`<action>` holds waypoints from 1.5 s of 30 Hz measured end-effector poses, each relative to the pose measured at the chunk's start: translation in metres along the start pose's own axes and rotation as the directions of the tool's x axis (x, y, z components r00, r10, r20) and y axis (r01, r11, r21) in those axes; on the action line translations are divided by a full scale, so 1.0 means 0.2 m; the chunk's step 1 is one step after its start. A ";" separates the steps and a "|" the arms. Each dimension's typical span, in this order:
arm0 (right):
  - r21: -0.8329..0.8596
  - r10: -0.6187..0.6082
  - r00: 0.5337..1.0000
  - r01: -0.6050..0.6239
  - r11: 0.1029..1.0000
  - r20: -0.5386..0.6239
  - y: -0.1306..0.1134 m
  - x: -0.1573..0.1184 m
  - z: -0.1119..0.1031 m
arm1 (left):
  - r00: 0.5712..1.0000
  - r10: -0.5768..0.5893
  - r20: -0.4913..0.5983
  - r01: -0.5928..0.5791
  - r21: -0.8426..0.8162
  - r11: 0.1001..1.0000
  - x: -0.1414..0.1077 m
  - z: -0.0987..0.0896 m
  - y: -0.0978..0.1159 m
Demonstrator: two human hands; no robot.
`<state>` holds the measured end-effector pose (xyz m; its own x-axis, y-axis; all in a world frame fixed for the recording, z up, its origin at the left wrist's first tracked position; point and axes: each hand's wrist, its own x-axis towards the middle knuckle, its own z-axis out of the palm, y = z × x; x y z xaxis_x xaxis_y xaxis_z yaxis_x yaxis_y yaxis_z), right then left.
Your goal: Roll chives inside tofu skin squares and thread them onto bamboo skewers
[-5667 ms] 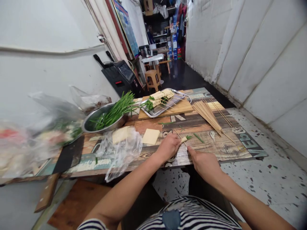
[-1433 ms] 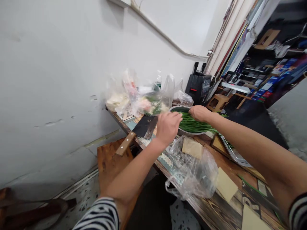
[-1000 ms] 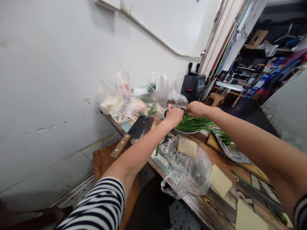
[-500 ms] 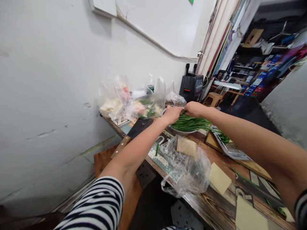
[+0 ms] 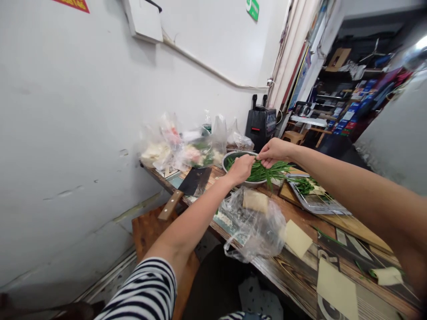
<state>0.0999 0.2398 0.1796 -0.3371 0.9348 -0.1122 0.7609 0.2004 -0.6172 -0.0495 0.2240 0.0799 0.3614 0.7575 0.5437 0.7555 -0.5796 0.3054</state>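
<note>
Long green chives (image 5: 276,170) lie in a round metal bowl (image 5: 224,161) and hang over its right edge. My left hand (image 5: 243,169) is closed above the bowl, its fingertips pinching chives. Beside it, my right hand (image 5: 274,152) pinches the chives between thumb and fingers; the exact stems held are partly hidden. Nearer me sits a clear plastic bag (image 5: 243,238) with a stack of pale beancurd sheets (image 5: 255,201) on it. Single beancurd sheets (image 5: 298,238) lie on the table, and a rolled sheet with greens inside (image 5: 387,276) rests at the right.
A cleaver (image 5: 196,180) lies left of the bowl, its wooden handle over the table edge. At the right, a metal tray (image 5: 308,205) with greens and skewers sits on a wooden board (image 5: 360,231). Bags of vegetables (image 5: 200,153) and a black speaker (image 5: 262,124) stand behind.
My view has tilted up slightly and shifted right. My right hand has lifted a little and its fingers show more; some chives now droop over the bowl's near rim.
</note>
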 end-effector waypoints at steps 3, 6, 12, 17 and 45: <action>0.143 0.045 0.996 -0.034 0.989 -0.073 0.00 -0.10 0.01 | 0.999 -0.027 -0.039 0.024 -0.068 0.997 -0.01 0.05 0.11; 0.218 0.076 0.987 -0.043 0.975 -0.142 0.01 -0.21 0.00 | 0.995 -0.010 -0.104 -0.013 -0.219 0.976 -0.04 0.05 0.20; 0.217 0.046 0.989 -0.014 0.976 -0.140 -0.02 -0.49 -0.10 | 1.000 0.026 0.003 -0.018 -0.664 0.747 -0.10 -0.07 0.31; 0.421 0.076 0.996 -0.049 0.906 -0.048 -0.04 -0.72 -0.15 | 0.935 0.129 0.330 0.330 -0.944 0.025 -0.09 -0.14 0.55; 0.032 0.094 0.903 -0.089 0.996 -0.419 0.52 -1.27 -0.30 | 0.662 0.312 0.681 0.744 -0.647 -0.168 -0.15 0.25 1.14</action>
<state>0.2975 0.0408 0.1900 -0.0006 0.9859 0.1674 0.7697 0.1073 -0.6293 0.1402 0.0840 0.0944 0.8472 0.5256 -0.0771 -0.2114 0.4668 0.8587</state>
